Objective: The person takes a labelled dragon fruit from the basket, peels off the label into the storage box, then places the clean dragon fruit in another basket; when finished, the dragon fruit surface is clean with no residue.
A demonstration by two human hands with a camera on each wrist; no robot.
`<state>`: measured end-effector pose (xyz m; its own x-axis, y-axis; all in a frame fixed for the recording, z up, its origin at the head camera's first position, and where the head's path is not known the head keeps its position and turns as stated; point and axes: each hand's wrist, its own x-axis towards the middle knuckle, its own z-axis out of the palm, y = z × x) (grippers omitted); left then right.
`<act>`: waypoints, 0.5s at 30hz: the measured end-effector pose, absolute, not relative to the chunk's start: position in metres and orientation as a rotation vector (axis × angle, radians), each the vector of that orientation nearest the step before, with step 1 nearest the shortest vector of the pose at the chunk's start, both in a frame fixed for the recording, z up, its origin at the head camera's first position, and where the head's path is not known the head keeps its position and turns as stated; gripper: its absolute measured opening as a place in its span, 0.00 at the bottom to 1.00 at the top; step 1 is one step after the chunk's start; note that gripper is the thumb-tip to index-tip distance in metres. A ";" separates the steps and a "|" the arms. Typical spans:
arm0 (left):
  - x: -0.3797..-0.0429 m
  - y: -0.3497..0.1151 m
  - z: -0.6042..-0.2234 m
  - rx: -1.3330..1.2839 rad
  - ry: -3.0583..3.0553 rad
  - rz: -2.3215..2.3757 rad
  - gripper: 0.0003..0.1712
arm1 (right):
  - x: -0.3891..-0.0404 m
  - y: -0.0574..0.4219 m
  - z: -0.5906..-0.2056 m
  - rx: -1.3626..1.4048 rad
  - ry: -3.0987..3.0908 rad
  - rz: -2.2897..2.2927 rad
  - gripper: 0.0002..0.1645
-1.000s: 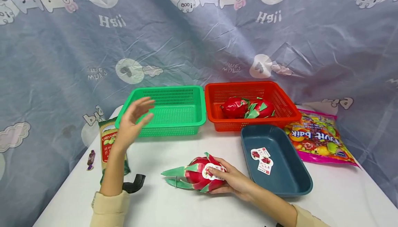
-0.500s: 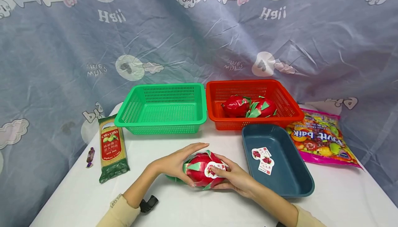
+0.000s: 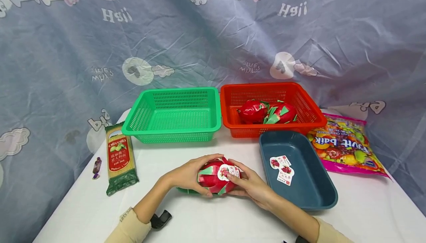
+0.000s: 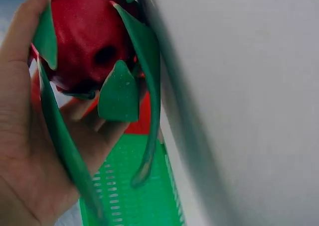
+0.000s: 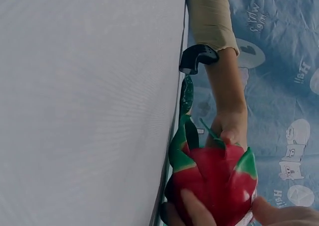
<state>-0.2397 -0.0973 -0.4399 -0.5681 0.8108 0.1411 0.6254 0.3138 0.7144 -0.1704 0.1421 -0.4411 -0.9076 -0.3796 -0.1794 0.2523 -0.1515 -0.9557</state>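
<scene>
Between my two hands is a red dragon fruit (image 3: 213, 182) with long green leaf tips, low over the white table. My left hand (image 3: 188, 174) grips its leafy end, with the leaves hanging past the palm in the left wrist view. On the other end, my right hand (image 3: 251, 186) holds the fruit, its thumb on a white fruit sticker (image 3: 223, 172). In the right wrist view, fingers (image 5: 197, 208) of the right hand wrap the red skin. Whether the fruit touches the table is hard to tell.
A green basket (image 3: 179, 136) stands at the back, beside a red basket (image 3: 273, 128) holding two dragon fruits (image 3: 253, 110). Right of my hands lies a dark blue tray (image 3: 309, 172) with stickers (image 3: 285, 174). A candy bag (image 3: 346, 145), pasta pack (image 3: 120, 154) and wrapped candy (image 3: 96, 167) lie outward.
My left hand has come down from in front of the green basket and taken hold of the dragon fruit's leafy end. The right hand keeps its hold, and the fruit has risen slightly.
</scene>
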 end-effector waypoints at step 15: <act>-0.243 -0.097 -0.439 1.436 2.568 1.242 0.55 | -0.173 0.143 -0.438 -0.326 2.089 -2.294 0.28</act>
